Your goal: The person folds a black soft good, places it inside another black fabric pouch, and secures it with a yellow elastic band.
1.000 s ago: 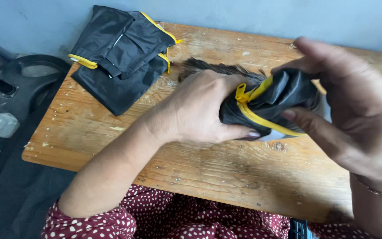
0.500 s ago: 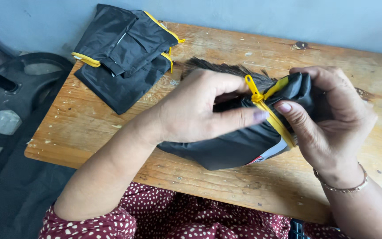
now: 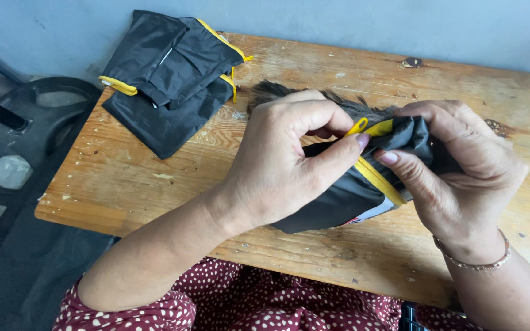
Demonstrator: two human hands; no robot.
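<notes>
Both my hands hold a black fabric pouch [image 3: 338, 199] with yellow trim over the middle of the wooden table [image 3: 154, 184]. My left hand [image 3: 283, 159] pinches the yellow edge near the pouch's top between thumb and forefinger. My right hand [image 3: 461, 171] grips the pouch's right side, thumb pressed by the yellow strip. A dark frayed fringe [image 3: 271, 91] sticks out behind the hands.
A pile of folded black pouches [image 3: 167, 73] with yellow trim lies at the table's far left corner. A dark round weight plate [image 3: 13, 147] sits on the floor to the left. A grey wall runs behind the table.
The pouch has been unrolled and turned flatter between my hands. My right hand shifted from cupping its end to gripping its right side, and my left thumb moved onto the yellow edge.
</notes>
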